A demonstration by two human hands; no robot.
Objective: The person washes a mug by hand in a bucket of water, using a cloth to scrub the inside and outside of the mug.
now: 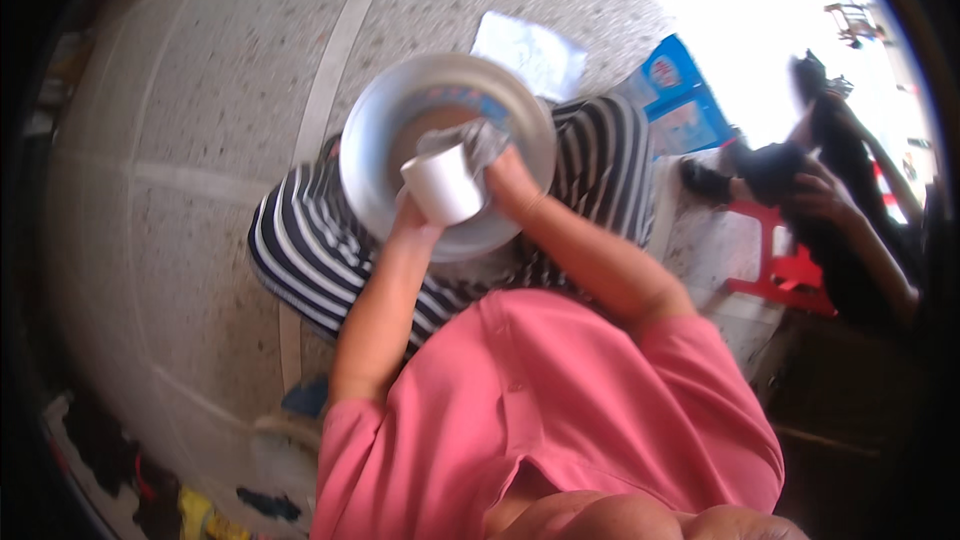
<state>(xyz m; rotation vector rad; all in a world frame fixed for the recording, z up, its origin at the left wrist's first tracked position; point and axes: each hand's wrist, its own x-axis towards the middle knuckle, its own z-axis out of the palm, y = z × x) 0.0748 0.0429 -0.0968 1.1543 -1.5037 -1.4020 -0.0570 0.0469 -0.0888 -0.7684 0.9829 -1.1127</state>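
Between my hands is a white cylindrical cup [444, 186], tilted, above a wide metal basin [367, 142] with a coloured pattern inside. My left hand [416, 214] grips the cup from below and the side; its fingers are partly hidden behind it. A crumpled grey cloth [484, 141] is held in my right hand [511, 178] against the cup's rim and side. The basin sits at my lap, between my knees in striped trousers. What lies at the bottom of the basin is blurred.
A white sheet [529, 52] and a blue printed package [686, 101] lie on the speckled floor beyond the basin. At the right, another person in dark clothing [832, 195] is beside a red plastic stool [780, 262]. A yellow package [196, 517] lies at lower left.
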